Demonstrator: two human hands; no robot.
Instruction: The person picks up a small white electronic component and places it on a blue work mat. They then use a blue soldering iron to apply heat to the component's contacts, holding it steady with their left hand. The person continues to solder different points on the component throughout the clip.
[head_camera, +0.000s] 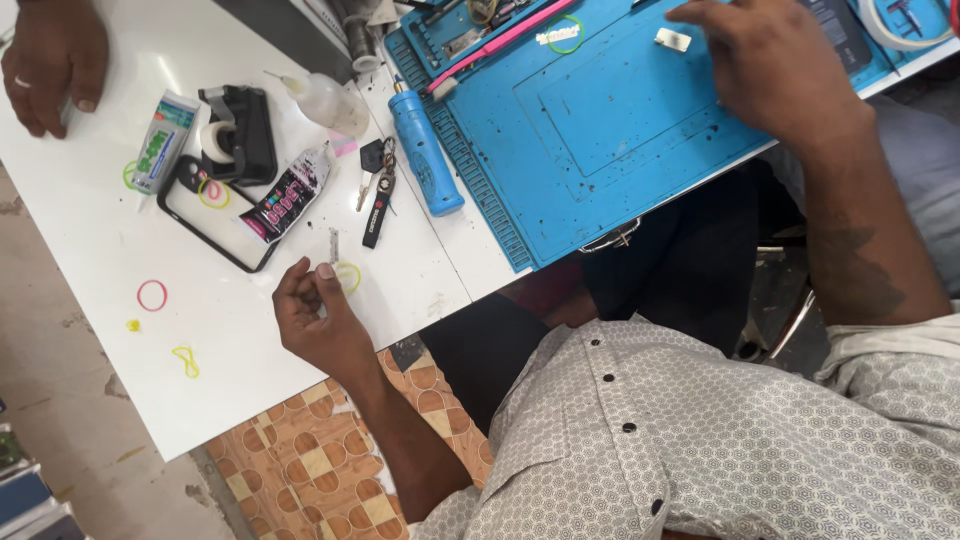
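My left hand (318, 318) hovers over the near edge of the white table (90, 250). Its fingers are curled and pinched, and a small thin metal piece (333, 245) sticks up from the thumb tip, seemingly held. A yellow rubber band (349, 277) lies right beside that hand. My right hand (765, 65) rests palm down with fingers apart on the blue work mat (600, 150), holding nothing. A small white block (672, 40) lies just left of it.
On the table lie a black phone frame (200, 232), a glue tube (287, 195), a white tube (163, 140), a tape dispenser (243, 130), a squeeze bottle (325, 100), keys (378, 190), a blue cylindrical tool (425, 150) and loose rubber bands (152, 295). Another person's ringed hand (52, 60) rests at the far left.
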